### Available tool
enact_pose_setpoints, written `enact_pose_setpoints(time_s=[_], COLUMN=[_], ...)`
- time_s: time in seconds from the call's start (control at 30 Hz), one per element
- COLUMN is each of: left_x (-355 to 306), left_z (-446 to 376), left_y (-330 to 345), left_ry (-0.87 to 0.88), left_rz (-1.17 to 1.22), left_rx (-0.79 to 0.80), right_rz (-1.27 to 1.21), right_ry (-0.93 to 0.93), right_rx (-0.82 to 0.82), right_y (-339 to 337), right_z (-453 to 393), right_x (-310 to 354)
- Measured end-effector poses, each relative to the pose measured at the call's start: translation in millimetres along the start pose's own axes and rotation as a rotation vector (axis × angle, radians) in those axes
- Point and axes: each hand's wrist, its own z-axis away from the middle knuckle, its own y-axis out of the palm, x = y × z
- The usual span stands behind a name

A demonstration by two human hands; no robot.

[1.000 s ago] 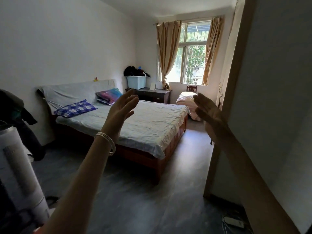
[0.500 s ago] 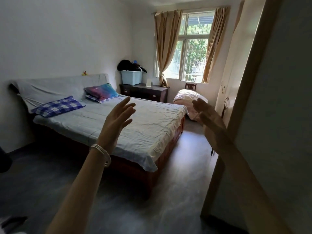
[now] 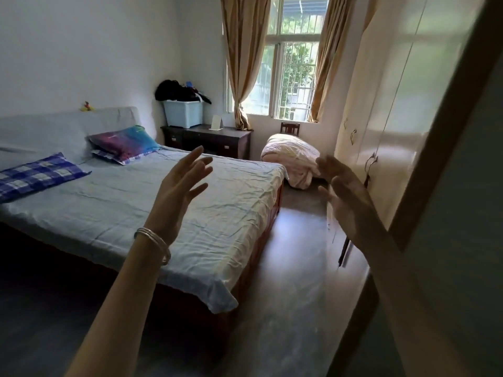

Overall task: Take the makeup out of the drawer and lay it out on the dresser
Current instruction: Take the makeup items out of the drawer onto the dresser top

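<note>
Two hands are up, fingers spread, holding nothing: left hand (image 3: 178,191), right hand (image 3: 344,197). Far past the left hand, the dark table (image 3: 217,138) stands by the bed (image 3: 130,208)

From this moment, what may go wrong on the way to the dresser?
The right hand is raised close to the door frame and could knock it. The dresser stands far off beyond the bed, whose corner juts into the path. A blue bin takes up part of the dresser top.
</note>
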Motion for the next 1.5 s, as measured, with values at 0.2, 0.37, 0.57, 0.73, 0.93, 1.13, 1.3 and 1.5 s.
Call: enact_pose_setpoints(time_s=[0.2, 0.37, 0.57, 0.73, 0.93, 1.13, 1.3, 1.5], left_x=[57, 123, 191, 238, 303, 372, 417, 472], left_z=[-90, -178, -301, -397, -484, -578, -674, -772], left_y=[11, 33, 88, 126, 148, 158, 164, 188], left_ry=[-0.030, -0.049, -0.058, -0.043, -0.078, -0.094, -0.117, -0.139], left_rz=[-0.014, -0.008, 0.020, 0.040, 0.047, 0.045, 0.075, 0.080], left_rx=[0.058, 0.061, 0.067, 0.076, 0.074, 0.107, 0.144, 0.198], right_rz=[0.004, 0.004, -0.001, 0.007, 0.021, 0.054, 0.122, 0.108], right_ry=[0.002, 0.021, 0.005, -0.013, 0.050, 0.066, 0.068, 0.074], right_rx=[0.002, 0.017, -0.055, -0.058, -0.049, -0.084, -0.119, -0.131], right_y=[-26, -65, -136, -190, -231, -261, -281, -309], right_z=[-82, -157, -272, -361, -439, -521, -603, -684], right_x=[-52, -114, -167, -206, -268, -335, -380, -433])
